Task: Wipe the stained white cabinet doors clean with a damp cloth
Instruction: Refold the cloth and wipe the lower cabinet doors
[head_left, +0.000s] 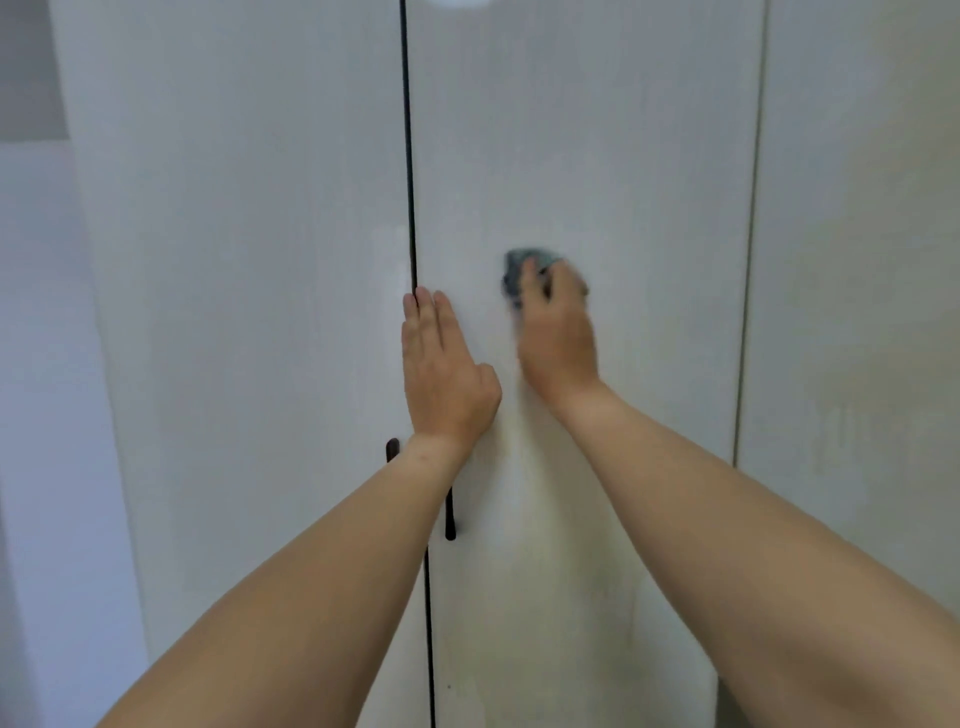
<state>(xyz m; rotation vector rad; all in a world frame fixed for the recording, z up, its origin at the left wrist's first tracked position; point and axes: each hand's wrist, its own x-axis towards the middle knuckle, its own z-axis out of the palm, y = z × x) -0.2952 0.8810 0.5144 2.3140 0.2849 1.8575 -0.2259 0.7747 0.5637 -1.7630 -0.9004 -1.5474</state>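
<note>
1. Cabinet doors, white: three tall panels fill the frame. The middle door (597, 156) runs from a dark vertical gap (408, 156) at centre to a thinner seam at right of frame; the left door (234, 208) lies left of the gap; a third door (857, 234) occupies the right edge. Faint streaks and dull patches show on the middle door, lower centre.
2. Wall, pale lilac-grey (41, 364): a strip along the left edge of the frame, darker at upper left.
3. Both forearms, bare: rising from the lower corners and converging toward frame centre.
4. Left hand (444, 374): flat, fingers straight and together, pointing up, palm pressed on the middle door just right of the gap. Grip: none, hand open and holding nothing.
5. Right hand (558, 332): just right of the left hand, slightly higher, motion-blurred, fingers curled. Grip: closed over the cloth, pressing it to the middle door.
6. Door handles, dark, slim, vertical: one (450, 514) on the middle door below the left wrist; another (392, 449) on the left door, partly hidden by the wrist.
7. Cloth, grey-teal (519, 262): bunched, protruding above the right fingertips, centre of frame, against the middle door.
</note>
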